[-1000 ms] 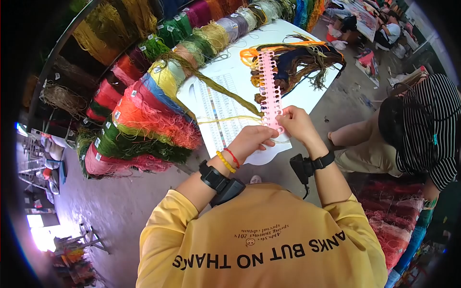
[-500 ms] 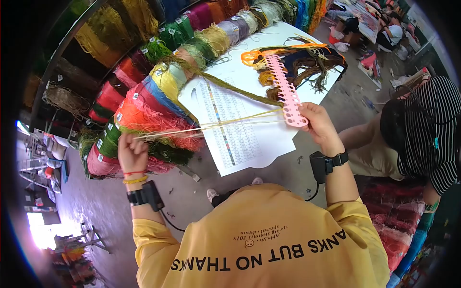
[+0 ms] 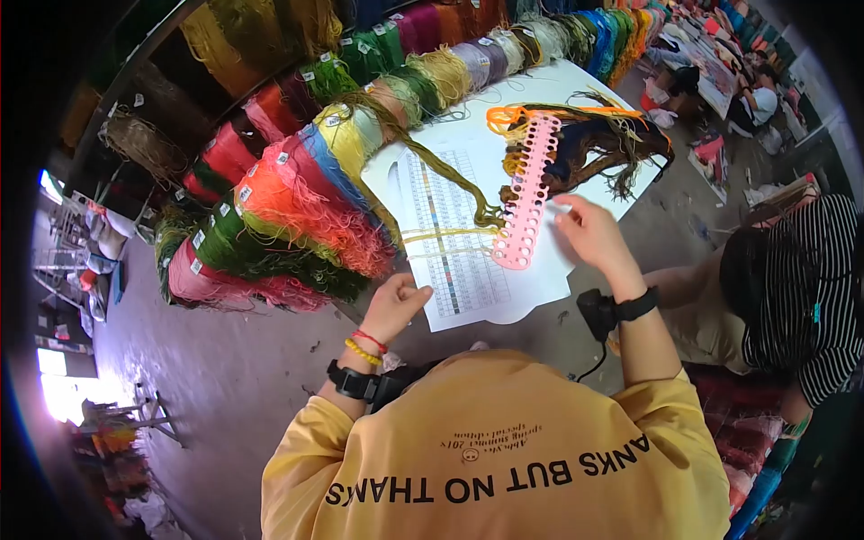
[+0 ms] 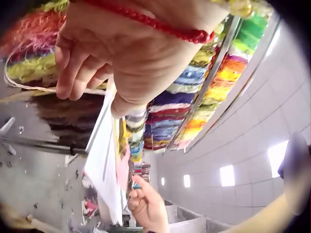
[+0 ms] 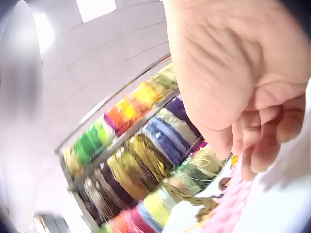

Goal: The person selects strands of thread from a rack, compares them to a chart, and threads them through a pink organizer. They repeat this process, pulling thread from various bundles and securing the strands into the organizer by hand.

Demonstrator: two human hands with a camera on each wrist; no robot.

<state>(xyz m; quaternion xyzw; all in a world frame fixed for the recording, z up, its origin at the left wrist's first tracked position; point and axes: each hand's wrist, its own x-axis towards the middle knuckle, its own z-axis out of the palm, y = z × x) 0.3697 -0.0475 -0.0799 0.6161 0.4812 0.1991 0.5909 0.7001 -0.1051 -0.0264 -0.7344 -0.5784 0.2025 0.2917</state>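
Note:
A pink thread-sorting card [image 3: 524,211] with rows of holes lies on the white board, strands looped through several holes. My right hand [image 3: 594,236] hovers by its right edge, fingers loosely bent; in the right wrist view the fingertips are close over the pink card [image 5: 228,206]. My left hand [image 3: 392,308] is held left of the board's near corner, fingers loosely curled. In the left wrist view, a pale thread [image 4: 31,87] runs past the fingertips. Olive thread [image 3: 447,171] stretches from the rack to the card, and pale yellow strands [image 3: 450,234] extend leftward from its lower end.
A printed colour chart [image 3: 472,279] lies under the card. Dark and orange thread bundles [image 3: 603,144] spread to the card's right. Racks of coloured skeins [image 3: 301,193] line the left and back. A person in a striped top [image 3: 801,288] is at right.
My left hand first drew pale strands far left from the card, then came back toward the board without them stretched. My right hand let go of the card, which now lies flatter.

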